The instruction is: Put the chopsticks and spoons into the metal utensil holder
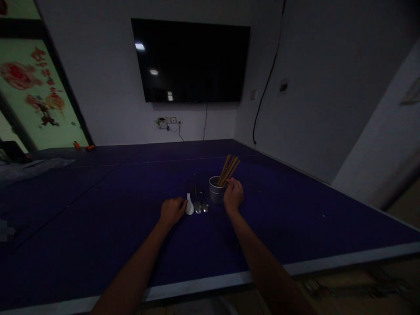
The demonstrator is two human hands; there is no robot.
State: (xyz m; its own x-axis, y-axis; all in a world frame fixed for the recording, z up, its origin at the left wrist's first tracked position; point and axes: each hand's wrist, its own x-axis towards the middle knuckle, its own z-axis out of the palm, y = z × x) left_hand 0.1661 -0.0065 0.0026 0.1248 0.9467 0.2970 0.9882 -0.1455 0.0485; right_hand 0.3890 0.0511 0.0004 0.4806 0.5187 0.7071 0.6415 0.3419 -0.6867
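On a dark blue table [98, 218] stands a small metal cup [215, 190] holding several wooden chopsticks [228, 169] that lean to the right. My right hand [233, 195] is curled against the cup's right side, at the base of the chopsticks. Left of the cup lie a white ceramic spoon [189, 205] and two metal spoons [201, 204] side by side. My left hand [172, 211] rests on the table with its fingers curled, just touching the white spoon's left edge.
The table has a white front edge [203, 284] and faint white lines. A large dark TV [192, 61] hangs on the far wall above power sockets [169, 121]. A wall runs close along the table's right side. Small orange items [82, 146] lie at the far left.
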